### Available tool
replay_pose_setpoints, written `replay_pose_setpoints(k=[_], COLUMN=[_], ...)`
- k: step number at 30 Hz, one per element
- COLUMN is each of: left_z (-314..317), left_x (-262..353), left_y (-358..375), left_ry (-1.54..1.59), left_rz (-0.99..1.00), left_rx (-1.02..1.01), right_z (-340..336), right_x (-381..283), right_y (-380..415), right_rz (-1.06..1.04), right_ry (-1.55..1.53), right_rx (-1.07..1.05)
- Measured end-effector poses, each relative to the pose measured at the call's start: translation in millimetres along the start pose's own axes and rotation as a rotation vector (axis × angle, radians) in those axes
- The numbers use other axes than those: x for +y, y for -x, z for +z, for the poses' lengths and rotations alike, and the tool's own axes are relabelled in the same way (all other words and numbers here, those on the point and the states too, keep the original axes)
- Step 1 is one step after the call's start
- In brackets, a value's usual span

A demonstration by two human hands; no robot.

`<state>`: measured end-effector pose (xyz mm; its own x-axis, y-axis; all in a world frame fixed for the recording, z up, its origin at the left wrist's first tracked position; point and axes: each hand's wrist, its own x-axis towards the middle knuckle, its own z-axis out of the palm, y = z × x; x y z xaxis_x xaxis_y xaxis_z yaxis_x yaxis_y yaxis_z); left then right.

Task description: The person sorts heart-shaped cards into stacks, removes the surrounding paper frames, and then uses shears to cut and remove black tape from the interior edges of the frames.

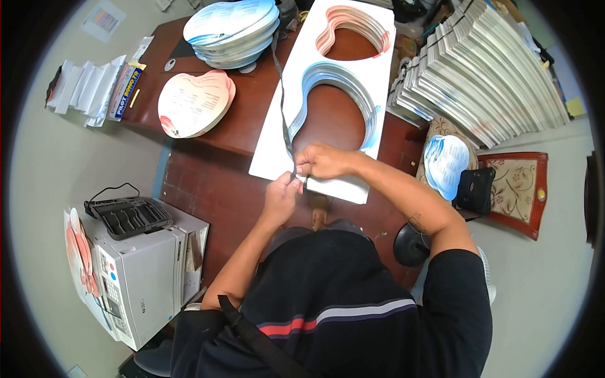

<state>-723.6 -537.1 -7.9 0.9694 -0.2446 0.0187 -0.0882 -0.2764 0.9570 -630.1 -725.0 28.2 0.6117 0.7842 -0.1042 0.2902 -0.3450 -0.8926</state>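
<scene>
Strap [283,107], dark and narrow, runs down over the stack of white boards [343,188] with curved cutouts, beside their blue-printed opening, and ends at the person's two hands near the boards' close end. From the head view, the left hand [282,196] has its grip pressed together on the strap, fingertips around its lower part; the right hand [322,161] meets it there, its grip also pinching the strap. Fingers hide the exact join, so whether the strap is knotted, threaded or merely held cannot be told.

The step in hand looks like close fingertip handling of the strap; any finer adjustment there would call for a steady left pinch and small movements of the right. The boards lie across the tabletop [239,123], their close end reaching past its edge. To their left sit the blue-printed cutouts [233,34] and the red-printed cutouts [192,104].
</scene>
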Motion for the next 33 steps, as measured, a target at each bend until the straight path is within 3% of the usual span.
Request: replay_pose_setpoints(k=[4, 6, 7, 10, 11, 14, 20, 33], left_z=[2, 1, 3, 4, 6, 11, 22, 22], left_x=[10, 13, 7, 2, 1, 2, 7, 17], left_y=[6, 7, 7, 7, 8, 13, 13, -3], left_ry=[-0.112, -0.162, -0.076, 0.115, 0.223, 0.461, 0.574, 0.5], left_rz=[-0.111, -0.139, -0.104, -0.123, -0.162, -0.221, -0.19, -0.33], left_rx=[0.012, 0.022, 0.046, 0.045, 0.041, 0.062, 0.174, 0.211], right_z=[-11, -7, -3, -3, -10, -7, 11, 25], right_x=[7, 6, 6, 5, 6, 0, -9, -5], right_y=[-7, -6, -5, -1, 0, 12, 17, 29], right_rz=[0.151, 0.103, 0.078, 0.265, 0.353, 0.35, 0.535, 0.395], right_ry=[-0.141, -0.074, -0.047, -0.332, -0.384, -0.611, -0.594, -0.596], right_rx=[-0.129, -0.041, 0.002, 0.017, -0.123, -0.041, 0.223, 0.284])
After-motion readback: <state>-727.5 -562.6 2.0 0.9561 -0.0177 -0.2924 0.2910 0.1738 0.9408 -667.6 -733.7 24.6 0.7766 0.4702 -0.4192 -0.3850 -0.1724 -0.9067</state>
